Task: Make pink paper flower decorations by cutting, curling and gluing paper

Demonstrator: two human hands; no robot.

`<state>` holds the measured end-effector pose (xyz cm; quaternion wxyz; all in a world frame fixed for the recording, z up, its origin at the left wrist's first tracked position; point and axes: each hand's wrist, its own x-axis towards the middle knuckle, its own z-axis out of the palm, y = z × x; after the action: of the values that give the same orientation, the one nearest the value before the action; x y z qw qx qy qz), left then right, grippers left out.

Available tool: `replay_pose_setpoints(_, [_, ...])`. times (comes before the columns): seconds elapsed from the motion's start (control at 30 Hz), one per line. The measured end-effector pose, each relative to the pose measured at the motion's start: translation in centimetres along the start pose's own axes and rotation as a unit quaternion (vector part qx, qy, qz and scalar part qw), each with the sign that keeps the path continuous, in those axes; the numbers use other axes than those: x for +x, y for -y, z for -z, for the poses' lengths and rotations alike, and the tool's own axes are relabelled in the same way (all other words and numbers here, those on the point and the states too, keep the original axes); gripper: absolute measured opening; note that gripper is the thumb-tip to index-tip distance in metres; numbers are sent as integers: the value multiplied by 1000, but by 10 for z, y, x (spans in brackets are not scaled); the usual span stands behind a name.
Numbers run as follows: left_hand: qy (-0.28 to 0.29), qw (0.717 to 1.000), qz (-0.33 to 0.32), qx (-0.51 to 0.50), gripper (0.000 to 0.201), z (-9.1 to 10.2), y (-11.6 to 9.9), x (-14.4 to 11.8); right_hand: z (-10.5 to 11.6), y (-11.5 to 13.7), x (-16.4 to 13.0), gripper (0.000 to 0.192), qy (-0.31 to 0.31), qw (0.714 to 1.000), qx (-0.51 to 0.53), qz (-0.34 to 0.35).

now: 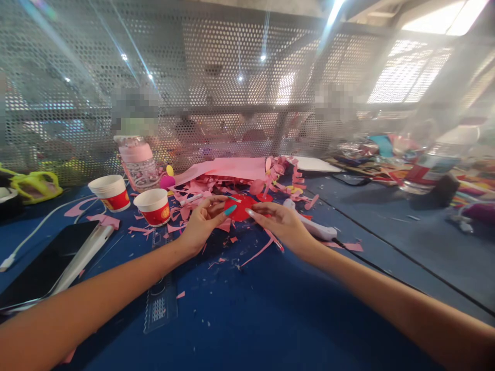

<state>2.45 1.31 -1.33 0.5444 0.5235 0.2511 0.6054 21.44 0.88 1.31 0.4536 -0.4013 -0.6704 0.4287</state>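
Pinching the red paper disc between them, just above the bench, the left hand and right hand could tear or crease it if they pull unevenly, or nudge it into the pink scraps just beyond.

Shared craft workshop w/ rows of benches: a blue table strewn w/ pink scraps, red card, a clear ruler and a white tool. A perforated metal screen splits it from the next bench, where other people sit, blurred. To the right, more coloured paper is piled up; factory-style strip lights overhead
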Motion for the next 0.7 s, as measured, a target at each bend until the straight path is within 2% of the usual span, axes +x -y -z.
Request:
replay_pose_setpoints(0.1, [25,1000,2,-4,33,-2,-1,-1,-2,3,0,28,8,997,54,-48])
replay_pose_setpoints(0.2, [24,1000,-14,-1,34,-2,-1,-1,-1,5,1,28,8,994,90,-69])
replay_pose_setpoints(0.27, [-22,999,-23,-10,32,0,-1,2,0,6,2,27,-5,994,91,-67])
replay_pose_setpoints(0.37, [-149,987,-18,-53,32,7,-1,7,2,5,4,26,-35,994,83,-56])
replay_pose_setpoints(0.43, [-201,977,-10,-72,36,11,0,10,2,4,4,25,-43,994,85,-51])
replay_pose_setpoints(0.53, [-212,975,-1,-69,38,14,1,12,2,4,4,26,-37,994,95,-49])
replay_pose_setpoints(0.7, [-201,978,4,-62,41,8,-2,9,2,5,2,27,-29,993,101,-52])
